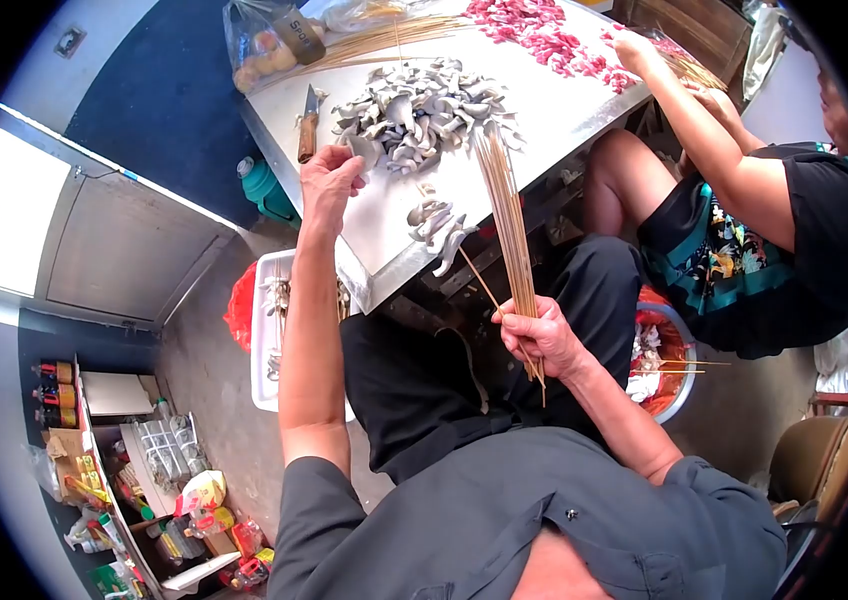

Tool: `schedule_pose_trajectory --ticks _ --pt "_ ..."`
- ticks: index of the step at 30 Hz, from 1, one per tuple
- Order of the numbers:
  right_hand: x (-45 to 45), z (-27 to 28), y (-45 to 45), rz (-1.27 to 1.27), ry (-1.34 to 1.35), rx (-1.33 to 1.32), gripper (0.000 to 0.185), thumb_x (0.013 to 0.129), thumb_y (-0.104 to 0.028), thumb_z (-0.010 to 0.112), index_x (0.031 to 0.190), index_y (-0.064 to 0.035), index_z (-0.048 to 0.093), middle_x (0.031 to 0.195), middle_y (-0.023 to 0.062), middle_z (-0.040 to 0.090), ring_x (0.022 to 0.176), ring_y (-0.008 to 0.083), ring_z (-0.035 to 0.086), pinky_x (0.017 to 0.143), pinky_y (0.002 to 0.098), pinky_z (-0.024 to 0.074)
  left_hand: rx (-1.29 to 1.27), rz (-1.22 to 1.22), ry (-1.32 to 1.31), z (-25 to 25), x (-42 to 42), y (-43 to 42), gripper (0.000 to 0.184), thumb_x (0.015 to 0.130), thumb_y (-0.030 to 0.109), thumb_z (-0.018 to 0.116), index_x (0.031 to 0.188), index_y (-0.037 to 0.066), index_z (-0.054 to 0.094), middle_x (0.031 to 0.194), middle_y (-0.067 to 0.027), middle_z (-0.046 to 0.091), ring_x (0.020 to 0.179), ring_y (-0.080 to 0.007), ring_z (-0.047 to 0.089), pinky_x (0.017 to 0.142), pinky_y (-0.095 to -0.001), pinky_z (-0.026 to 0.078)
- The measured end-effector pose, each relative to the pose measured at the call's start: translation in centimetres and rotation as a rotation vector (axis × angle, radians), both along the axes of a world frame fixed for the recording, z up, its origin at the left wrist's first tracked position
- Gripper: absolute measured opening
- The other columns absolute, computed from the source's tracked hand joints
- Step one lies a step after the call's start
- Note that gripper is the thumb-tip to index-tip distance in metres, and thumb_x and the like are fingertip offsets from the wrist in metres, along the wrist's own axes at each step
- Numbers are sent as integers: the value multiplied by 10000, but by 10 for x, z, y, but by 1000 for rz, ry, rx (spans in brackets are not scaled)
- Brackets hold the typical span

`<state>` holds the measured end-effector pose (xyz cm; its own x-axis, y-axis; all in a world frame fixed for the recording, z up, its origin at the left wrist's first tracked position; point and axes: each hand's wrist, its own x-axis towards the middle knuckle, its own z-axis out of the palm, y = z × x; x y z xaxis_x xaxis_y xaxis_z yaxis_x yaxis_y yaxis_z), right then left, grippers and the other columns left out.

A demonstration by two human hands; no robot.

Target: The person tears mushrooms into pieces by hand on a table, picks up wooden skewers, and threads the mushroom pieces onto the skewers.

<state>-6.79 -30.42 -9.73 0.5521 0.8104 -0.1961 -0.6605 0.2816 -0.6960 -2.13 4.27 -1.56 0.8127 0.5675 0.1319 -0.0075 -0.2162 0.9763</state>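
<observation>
At the table's left side, my left hand point(332, 185) pinches a grey oyster mushroom piece point(364, 150). Close beyond it spreads a heap of torn oyster mushrooms point(424, 110). My right hand point(542, 335) is closed around a bundle of thin bamboo skewers point(504, 210), their far ends reaching toward the heap. From the same hand a single skewer point(479, 275) slants up and left, with several mushroom pieces point(436, 228) threaded on its far end. A knife point(311, 125) with a wooden handle lies just beyond my left hand.
Across the white table point(274, 105) lie pink meat pieces point(534, 35), loose skewers and a clear bag point(269, 50). A co-worker's arm point(704, 130) reaches in from the right. Below stand a white tray point(266, 385) and a lined bucket point(686, 345); a teal bottle point(266, 188) is by the table.
</observation>
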Motion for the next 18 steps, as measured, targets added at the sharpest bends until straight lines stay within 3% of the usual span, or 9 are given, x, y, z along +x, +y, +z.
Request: schedule_pose_trajectory --ticks 6,11,18 --pt "-2 0 -2 4 -17 -16 145 892 -120 662 984 -8 647 653 65 623 380 40 396 367 182 306 -147 -47 23 -6 -5 -2 197 813 66 648 1004 21 645 807 -24 626 614 -118 573 585 -232 448" --pt "-4 1 0 26 -33 -32 146 890 -113 668 986 -6 646 652 67 625 381 41 401 367 178 308 -330 -132 -51 -10 -13 -12 167 881 64 615 1040 19 639 850 -52 636 655 -170 625 651 -295 530" --pt "-5 7 3 44 -63 -18 149 892 -110 666 986 4 644 648 66 619 391 42 412 369 174 309 -454 -100 15 -3 -23 -31 220 938 190 626 997 -21 597 821 -146 664 657 -249 681 677 -355 577"
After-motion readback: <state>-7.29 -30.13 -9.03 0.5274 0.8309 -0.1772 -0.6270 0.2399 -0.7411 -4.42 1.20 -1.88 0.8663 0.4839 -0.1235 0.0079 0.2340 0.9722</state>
